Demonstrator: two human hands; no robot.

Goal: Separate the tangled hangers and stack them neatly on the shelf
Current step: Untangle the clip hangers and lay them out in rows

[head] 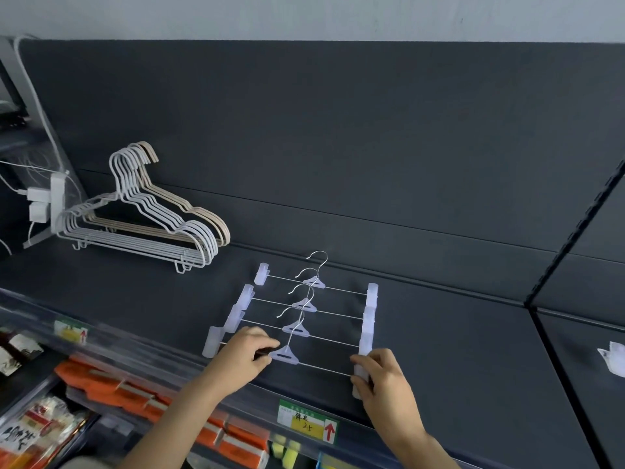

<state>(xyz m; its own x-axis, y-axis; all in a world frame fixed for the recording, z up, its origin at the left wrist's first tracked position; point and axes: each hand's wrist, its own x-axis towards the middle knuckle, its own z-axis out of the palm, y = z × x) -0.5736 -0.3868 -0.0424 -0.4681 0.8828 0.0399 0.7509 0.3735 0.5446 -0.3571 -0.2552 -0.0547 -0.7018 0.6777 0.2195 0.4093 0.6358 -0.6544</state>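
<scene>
Several clear-plastic clip hangers (309, 308) with thin metal bars and wire hooks lie in a parallel row on the dark shelf (439, 333). The nearest clip hanger (287, 357) lies at the front of the row. My left hand (245, 350) holds its bar just left of the centre piece, fingers curled round it. My right hand (378, 377) pinches the hanger's right clip. A stack of white and beige wire hangers (148, 218) rests further back at the left, nested together.
A white power adapter with cables (44, 201) hangs at the far left. A loose clear clip (614, 358) lies on the adjoining shelf to the right. Price labels (306, 421) line the shelf's front edge, with packaged goods (111, 384) on the shelf below.
</scene>
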